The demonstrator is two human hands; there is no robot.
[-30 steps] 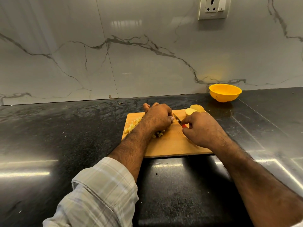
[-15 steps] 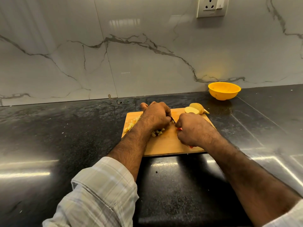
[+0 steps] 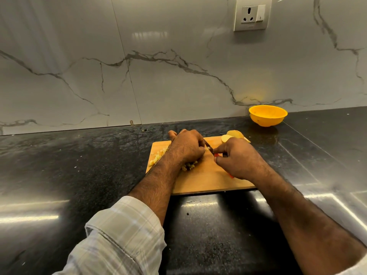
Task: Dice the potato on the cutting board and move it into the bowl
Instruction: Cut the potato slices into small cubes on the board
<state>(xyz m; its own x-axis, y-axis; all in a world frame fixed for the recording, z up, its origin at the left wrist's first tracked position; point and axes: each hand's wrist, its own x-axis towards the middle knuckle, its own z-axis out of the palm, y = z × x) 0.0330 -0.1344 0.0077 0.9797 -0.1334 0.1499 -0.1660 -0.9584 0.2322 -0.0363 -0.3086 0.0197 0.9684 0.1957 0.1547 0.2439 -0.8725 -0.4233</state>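
Note:
A wooden cutting board (image 3: pixel 202 181) lies on the black counter. My left hand (image 3: pixel 187 146) is curled over a piece of potato on the board, and that piece is mostly hidden. Diced potato (image 3: pixel 157 157) lies at the board's left, with more dice (image 3: pixel 188 166) under my left wrist. My right hand (image 3: pixel 238 158) grips a red-handled knife (image 3: pixel 210 149), whose blade points up-left against my left fingers. Uncut potato pieces (image 3: pixel 231 136) sit at the board's far right corner. The yellow bowl (image 3: pixel 267 115) stands behind, to the right, near the wall.
A marble wall runs along the back of the counter (image 3: pixel 79 165), with a socket (image 3: pixel 251 14) high above the bowl. The counter's front edge is below my forearms.
My right hand drew the knife toward me half a second ago, then pushed it back up against my left fingers. My left hand stayed in place.

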